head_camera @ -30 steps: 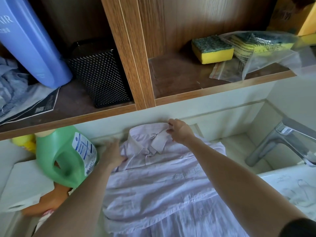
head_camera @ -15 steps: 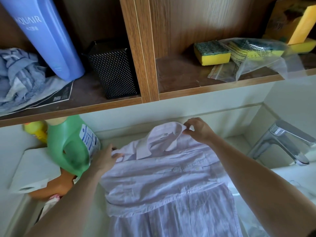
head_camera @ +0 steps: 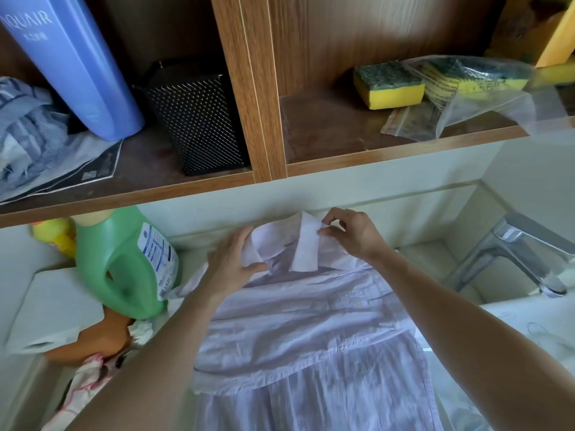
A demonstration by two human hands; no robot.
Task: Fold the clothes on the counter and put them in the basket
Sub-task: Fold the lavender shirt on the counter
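A pale lilac striped shirt (head_camera: 298,325) lies spread on the white counter, collar at the far end by the wall, one part folded across its upper half. My left hand (head_camera: 231,264) holds the left collar flap between thumb and fingers. My right hand (head_camera: 351,233) pinches the top of the right collar flap, which stands turned up. No basket is in view.
A green detergent jug (head_camera: 124,262) leans just left of the shirt, with a white box (head_camera: 53,309) and an orange item below it. A chrome faucet (head_camera: 522,247) and sink are at right. Shelves above hold a black mesh bin (head_camera: 199,119), blue bottle, sponges (head_camera: 389,85).
My left hand moved from the shirt's left shoulder up to the left collar flap. My right hand stayed on the right collar flap, which is now turned up.
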